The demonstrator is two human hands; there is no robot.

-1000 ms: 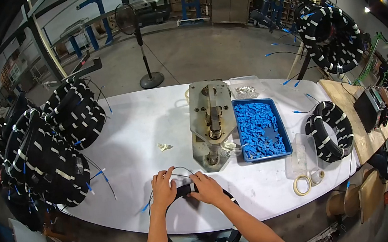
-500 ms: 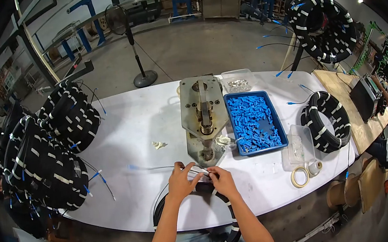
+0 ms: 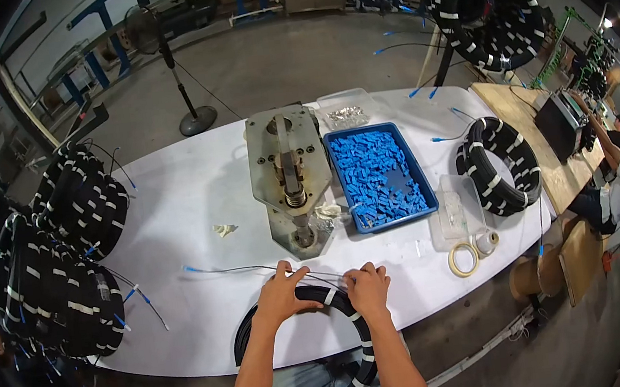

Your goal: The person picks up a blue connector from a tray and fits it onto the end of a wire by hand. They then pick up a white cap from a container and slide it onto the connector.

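Nearest you, the black cable coil (image 3: 308, 346) hangs half over the near edge of the white bench (image 3: 174, 209), its far arc resting on the top, its near arc dropping toward your lap. Your left hand (image 3: 282, 294) lies on that far arc with fingers curled down over it and the thin loose leads (image 3: 257, 268); your right hand (image 3: 368, 288) sits just beside it, fingers closed over the same arc near a white tape band. How tightly either pinches the leads, you cannot tell. Judgement: the coil looks fairly heavy and springy, bound stiff by its tape wraps, so take it on the bundle itself beside a band; the leads look light, limp and kink-prone. The ring lies flat, with no single long axis; the leads run leftward, ending in a blue tip (image 3: 190, 269). Farther off stands the metal press (image 3: 287, 181), then the blue tray (image 3: 338, 141) of blue parts, with another coil (image 3: 498, 164) at right.
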